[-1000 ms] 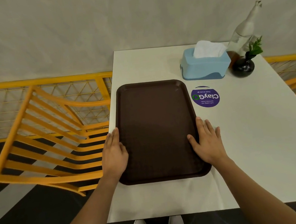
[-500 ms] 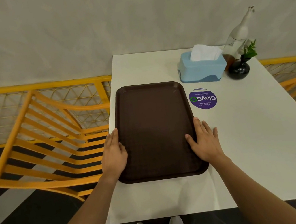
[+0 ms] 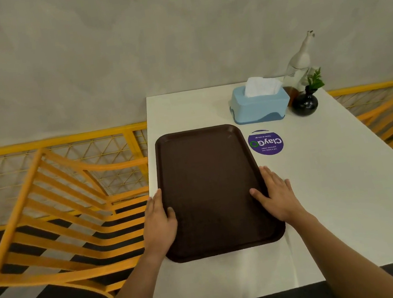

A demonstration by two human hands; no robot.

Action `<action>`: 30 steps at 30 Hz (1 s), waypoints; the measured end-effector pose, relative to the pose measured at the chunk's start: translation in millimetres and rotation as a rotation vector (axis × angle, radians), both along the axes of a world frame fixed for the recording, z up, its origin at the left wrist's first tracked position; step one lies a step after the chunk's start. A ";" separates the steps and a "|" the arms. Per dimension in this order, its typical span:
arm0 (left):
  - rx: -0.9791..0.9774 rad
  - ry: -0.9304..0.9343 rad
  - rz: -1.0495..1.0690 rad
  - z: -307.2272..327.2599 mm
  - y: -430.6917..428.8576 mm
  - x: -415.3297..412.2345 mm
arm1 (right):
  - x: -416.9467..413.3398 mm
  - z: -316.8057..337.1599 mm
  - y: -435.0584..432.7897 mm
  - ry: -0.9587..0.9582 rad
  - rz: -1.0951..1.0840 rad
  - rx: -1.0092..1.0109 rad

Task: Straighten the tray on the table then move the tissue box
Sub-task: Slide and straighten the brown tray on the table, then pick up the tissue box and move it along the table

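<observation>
A dark brown empty tray [image 3: 206, 172] lies lengthwise on the left part of the white table [image 3: 337, 191]. My left hand [image 3: 159, 220] grips the tray's left edge, thumb over the rim. My right hand [image 3: 275, 194] holds the right edge the same way, fingers flat on the table beside it. A light blue tissue box [image 3: 260, 104] with white tissue sticking out stands beyond the tray's far right corner, apart from both hands.
A round purple sticker [image 3: 266, 143] lies between tray and tissue box. A black vase with a green sprig [image 3: 304, 103] and a glass bottle [image 3: 299, 64] stand right of the box. Orange slatted chairs [image 3: 68, 219] flank the table; a yellow railing [image 3: 49, 141] runs behind.
The tray's near end has swung slightly right, and both hands moved with it. The view has shifted, so the table sits lower in frame.
</observation>
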State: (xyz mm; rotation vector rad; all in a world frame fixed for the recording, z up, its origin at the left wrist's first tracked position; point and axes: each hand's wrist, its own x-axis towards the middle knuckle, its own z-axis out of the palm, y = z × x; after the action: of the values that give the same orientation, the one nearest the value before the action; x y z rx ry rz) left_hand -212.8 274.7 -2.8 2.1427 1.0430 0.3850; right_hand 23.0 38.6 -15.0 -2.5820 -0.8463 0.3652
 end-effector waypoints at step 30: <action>-0.095 -0.206 -0.046 60.9 -58.7 340.1 | 271.1 58.0 3.3 0.003 -0.148 0.436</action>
State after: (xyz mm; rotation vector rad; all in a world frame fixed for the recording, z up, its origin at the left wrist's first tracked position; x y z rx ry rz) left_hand 127.3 216.0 58.0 1.9917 0.8769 0.5125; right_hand 294.1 41.9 43.0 -2.2171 -0.6436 0.1229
